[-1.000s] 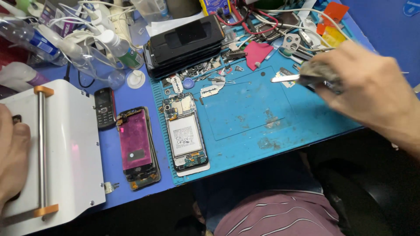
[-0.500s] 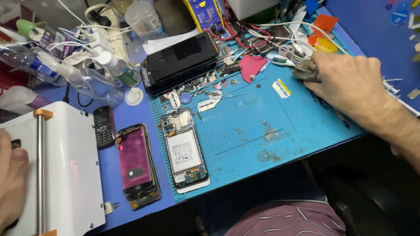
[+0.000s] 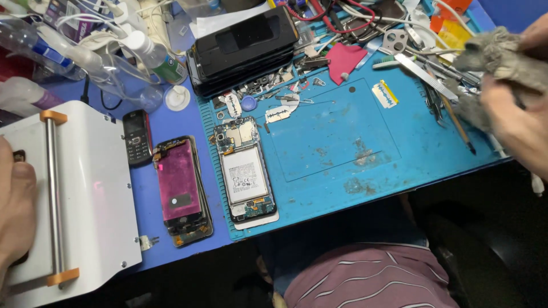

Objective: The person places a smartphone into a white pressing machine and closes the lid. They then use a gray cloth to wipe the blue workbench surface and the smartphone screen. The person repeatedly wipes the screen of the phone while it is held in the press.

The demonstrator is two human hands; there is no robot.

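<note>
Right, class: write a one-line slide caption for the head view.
Right hand holds a grey cloth beside a blue repair mat; left hand rests on a white machine.

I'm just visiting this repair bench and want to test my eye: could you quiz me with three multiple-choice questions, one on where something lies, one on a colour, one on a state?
1. Where is the opened phone?
A. on the teal mat
B. on the white machine
C. on the person's lap

2. What colour is the cloth that the right hand holds?
A. red
B. grey
C. yellow

3. How is the left hand?
A. lifting a bottle
B. resting on the white machine
C. gripping tweezers

Key: 1 A, it lies at the mat's left edge; 2 B, a grey bundle; 3 B, flat on the machine.
</note>
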